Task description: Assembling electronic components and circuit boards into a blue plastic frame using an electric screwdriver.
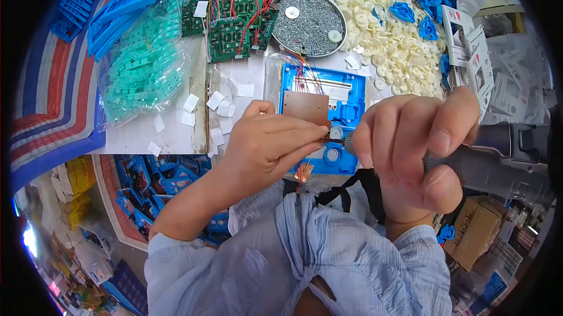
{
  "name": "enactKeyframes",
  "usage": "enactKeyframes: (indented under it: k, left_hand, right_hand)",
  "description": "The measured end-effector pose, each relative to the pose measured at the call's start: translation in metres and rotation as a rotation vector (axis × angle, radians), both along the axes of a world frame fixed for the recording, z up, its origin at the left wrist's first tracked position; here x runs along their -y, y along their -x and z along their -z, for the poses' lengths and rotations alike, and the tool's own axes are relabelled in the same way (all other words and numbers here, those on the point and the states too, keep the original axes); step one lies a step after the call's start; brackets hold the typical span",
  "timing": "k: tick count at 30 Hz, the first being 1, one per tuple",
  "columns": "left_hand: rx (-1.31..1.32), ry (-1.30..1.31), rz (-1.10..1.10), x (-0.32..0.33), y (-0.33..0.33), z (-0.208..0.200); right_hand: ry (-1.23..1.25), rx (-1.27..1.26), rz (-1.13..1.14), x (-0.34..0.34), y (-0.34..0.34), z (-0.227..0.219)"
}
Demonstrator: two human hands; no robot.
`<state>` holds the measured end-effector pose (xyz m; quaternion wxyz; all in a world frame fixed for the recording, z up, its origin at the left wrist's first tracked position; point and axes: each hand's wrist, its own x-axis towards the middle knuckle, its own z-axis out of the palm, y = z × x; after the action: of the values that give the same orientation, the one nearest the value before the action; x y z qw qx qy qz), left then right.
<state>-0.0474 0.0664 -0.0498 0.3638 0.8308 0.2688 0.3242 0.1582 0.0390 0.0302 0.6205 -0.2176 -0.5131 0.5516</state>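
Note:
A blue plastic housing (359, 90) lies in front of me, with a brown circuit board (306, 108), a pale metal strip and thin coloured wires inside it. My right hand (410, 151) is wrapped round a grey and black power screwdriver (487, 160), held sideways with its nose toward the housing. Over the housing's lower left part, my left hand (272, 143) brings thumb and forefinger together close to the driver's tip. What they pinch, if anything, is too small to make out. A small whitish round part (336, 132) shows beside those fingertips. Below them hangs a copper-coloured piece (303, 172).
Behind the housing stand a round tray of screws (308, 53), a heap of cream plastic discs (390, 40) and wired green circuit boards (229, 39). Bagged teal parts (143, 72) and white paper squares (216, 100) lie left. White panels (469, 52) lean at right; a bin (108, 198) holds blue parts.

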Motion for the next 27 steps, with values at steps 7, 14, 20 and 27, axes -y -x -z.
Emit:
enactKeyframes:
  k: [7,14,20,27]
  left_hand:
    - [0.069,0.001,0.022,0.0,-0.003,0.004]
    - [-0.113,-0.204,0.162,-0.011,-0.002,-0.017]
    - [-0.149,-0.29,-0.022,-0.011,-0.001,-0.011]
    - [-0.285,-0.282,-0.01,0.005,0.009,0.015]
  right_hand:
    - [0.02,-0.017,-0.016,0.003,0.001,-0.003]
    - [0.097,0.004,-0.031,0.006,0.003,-0.009]
    - [0.09,-0.003,0.141,0.004,0.008,0.004]
    - [0.022,0.125,0.201,-0.021,-0.006,0.061]
